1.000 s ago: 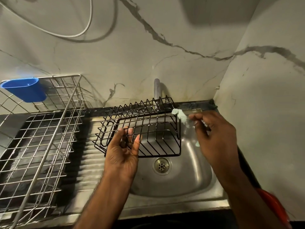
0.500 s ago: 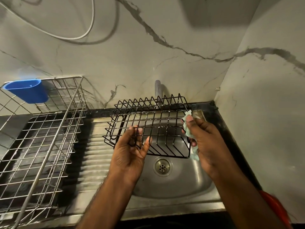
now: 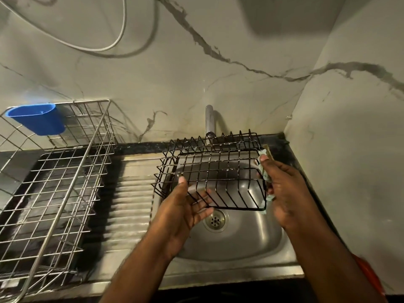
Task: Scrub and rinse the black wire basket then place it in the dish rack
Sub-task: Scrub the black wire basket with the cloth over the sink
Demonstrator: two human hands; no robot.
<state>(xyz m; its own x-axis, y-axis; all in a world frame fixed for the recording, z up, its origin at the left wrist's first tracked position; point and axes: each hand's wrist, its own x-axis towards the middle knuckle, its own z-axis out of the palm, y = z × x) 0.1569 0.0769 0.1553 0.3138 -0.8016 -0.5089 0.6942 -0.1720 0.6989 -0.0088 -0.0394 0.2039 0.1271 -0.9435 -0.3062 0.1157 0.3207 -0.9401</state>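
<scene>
While hands (image 3: 183, 206) hold basket (image 3: 218, 171), tap (image 3: 209, 119) behind

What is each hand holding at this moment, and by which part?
Left hand holds the black wire basket by its near wires; right hand presses a scrub cloth against its right end.

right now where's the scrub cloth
In the head view the pale green scrub cloth is in the right hand, pressed against the right end of the black wire basket, above the sink.

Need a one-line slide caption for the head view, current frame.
Over the steel sink, the left hand holds the black wire basket while the right hand rubs its end with a pale scrub cloth.
</scene>
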